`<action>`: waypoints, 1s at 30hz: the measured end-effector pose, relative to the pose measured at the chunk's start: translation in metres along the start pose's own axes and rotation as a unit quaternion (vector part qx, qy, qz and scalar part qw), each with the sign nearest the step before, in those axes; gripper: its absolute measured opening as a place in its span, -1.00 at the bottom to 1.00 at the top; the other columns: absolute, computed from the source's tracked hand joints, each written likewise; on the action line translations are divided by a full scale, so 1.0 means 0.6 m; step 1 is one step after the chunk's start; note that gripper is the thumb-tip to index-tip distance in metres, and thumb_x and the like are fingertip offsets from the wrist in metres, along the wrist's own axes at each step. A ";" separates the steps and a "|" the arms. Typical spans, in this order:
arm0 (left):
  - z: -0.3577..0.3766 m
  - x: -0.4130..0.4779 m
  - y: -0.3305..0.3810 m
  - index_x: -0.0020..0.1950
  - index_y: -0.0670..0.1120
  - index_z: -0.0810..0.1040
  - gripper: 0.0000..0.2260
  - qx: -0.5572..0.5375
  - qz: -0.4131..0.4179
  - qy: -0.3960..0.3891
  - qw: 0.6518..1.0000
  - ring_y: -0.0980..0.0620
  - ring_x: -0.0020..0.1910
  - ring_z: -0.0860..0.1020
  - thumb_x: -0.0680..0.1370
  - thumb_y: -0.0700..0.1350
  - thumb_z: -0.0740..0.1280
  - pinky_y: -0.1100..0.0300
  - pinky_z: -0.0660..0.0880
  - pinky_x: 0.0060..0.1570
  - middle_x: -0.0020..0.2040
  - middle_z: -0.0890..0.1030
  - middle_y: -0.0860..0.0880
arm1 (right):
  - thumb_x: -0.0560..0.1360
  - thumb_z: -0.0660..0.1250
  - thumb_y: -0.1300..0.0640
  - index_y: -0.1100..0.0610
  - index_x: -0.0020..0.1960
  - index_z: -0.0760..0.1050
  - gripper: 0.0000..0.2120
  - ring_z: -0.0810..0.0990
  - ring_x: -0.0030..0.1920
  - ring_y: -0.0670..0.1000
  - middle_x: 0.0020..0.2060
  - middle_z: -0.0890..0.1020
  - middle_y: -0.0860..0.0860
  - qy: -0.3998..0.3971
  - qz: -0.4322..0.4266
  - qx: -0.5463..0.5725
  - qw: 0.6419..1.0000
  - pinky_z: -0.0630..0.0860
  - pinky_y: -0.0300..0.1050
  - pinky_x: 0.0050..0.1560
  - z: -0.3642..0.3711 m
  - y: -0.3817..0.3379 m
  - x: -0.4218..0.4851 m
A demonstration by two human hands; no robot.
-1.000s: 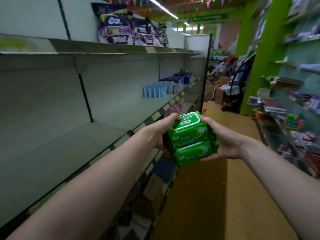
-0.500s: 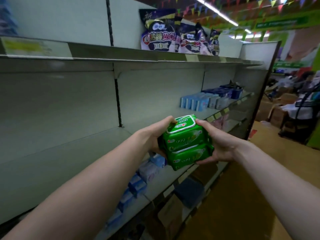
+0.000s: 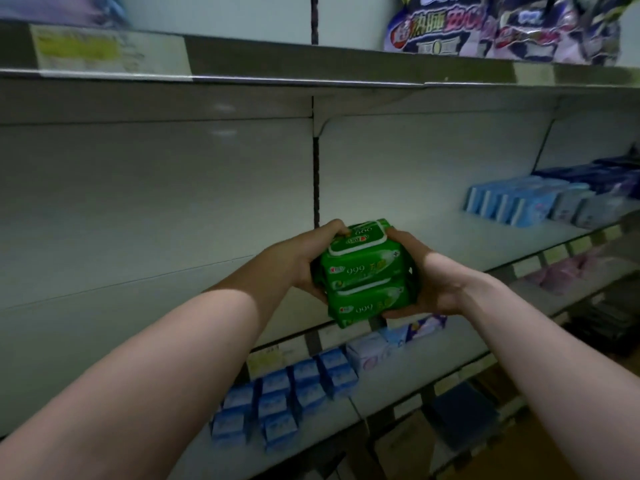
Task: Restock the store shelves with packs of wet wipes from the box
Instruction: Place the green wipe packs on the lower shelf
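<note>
Head view, two hands loaded.

We see two green packs of wet wipes (image 3: 363, 271) stacked one on the other, pressed between the left hand (image 3: 304, 261) and the right hand (image 3: 426, 282). Each hand has its fingers curled round one short end of the stack, so both are grasping. The thumbs lie over the top pack near its lid.

Position: the stack hangs in the air above the front edge of the middle shelf (image 3: 138, 323), not touching it. The bare shelf board lies ahead of the hands and to their left.

Long axis: it runs across the view from hand to hand, roughly along the shelf's front edge, with the right end a little lower. The left hand is on the side of the bare span. The right hand is on the side of the light blue packs (image 3: 512, 206), which stand well apart further along the same shelf.

Appearance: glossy green film, "999" printed on the front faces. The top pack has a white-rimmed flap lid facing up. The film looks soft, and we judge it will give under a squeeze.

We judge that the next move is a short push forward and down onto the board. The supply box is not in view.
</note>
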State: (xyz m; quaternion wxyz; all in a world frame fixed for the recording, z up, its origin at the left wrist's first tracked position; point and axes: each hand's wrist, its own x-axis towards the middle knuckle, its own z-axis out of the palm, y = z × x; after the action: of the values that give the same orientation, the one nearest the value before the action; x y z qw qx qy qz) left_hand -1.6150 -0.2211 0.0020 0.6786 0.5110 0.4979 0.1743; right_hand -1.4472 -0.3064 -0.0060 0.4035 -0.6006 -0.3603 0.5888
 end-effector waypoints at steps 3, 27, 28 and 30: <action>-0.038 0.026 0.011 0.05 -0.11 0.54 -0.66 -0.010 -0.002 0.018 1.000 -0.17 0.03 0.56 0.50 0.12 0.22 -0.16 0.46 0.17 0.00 0.61 -0.19 | 0.45 0.20 -0.36 0.03 0.14 0.57 -0.47 0.67 0.00 0.14 -0.06 0.71 0.11 -0.031 -0.010 -0.012 0.999 0.60 0.10 0.01 0.016 -0.015 0.053; -0.179 0.174 0.058 0.17 -0.11 0.52 -0.66 -0.042 -0.051 0.259 0.964 -0.11 -0.14 0.54 0.53 0.09 0.32 -0.17 0.46 0.08 -0.07 0.56 -0.13 | 0.55 0.23 -0.14 0.08 0.07 0.55 -0.69 0.62 -0.02 0.13 0.02 0.60 0.11 -0.157 0.029 -0.022 0.987 0.60 0.05 -0.13 0.084 -0.089 0.366; -0.180 0.177 0.059 0.15 -0.11 0.53 -0.66 -0.042 -0.054 0.264 0.962 -0.11 -0.14 0.54 0.52 0.10 0.33 -0.18 0.46 0.08 -0.06 0.56 -0.13 | 0.56 0.23 -0.11 0.08 0.05 0.54 -0.72 0.61 -0.03 0.13 0.01 0.58 0.11 -0.159 0.032 -0.024 0.987 0.60 0.06 -0.14 0.082 -0.092 0.370; -0.181 0.180 0.061 0.08 -0.10 0.53 -0.69 -0.046 -0.060 0.268 0.960 -0.11 -0.14 0.54 0.52 0.12 0.35 -0.20 0.46 0.11 -0.08 0.56 -0.12 | 0.56 0.26 -0.10 0.10 0.05 0.53 -0.72 0.60 -0.01 0.14 0.03 0.57 0.13 -0.175 0.040 -0.032 0.983 0.60 0.09 -0.11 0.076 -0.099 0.378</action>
State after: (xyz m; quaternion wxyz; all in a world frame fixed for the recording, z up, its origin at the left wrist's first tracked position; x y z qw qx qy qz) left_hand -1.6496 -0.0689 -0.0178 0.5525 0.3828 0.6828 0.2863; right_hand -1.4797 -0.0731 -0.0456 0.2908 -0.5151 -0.4193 0.6887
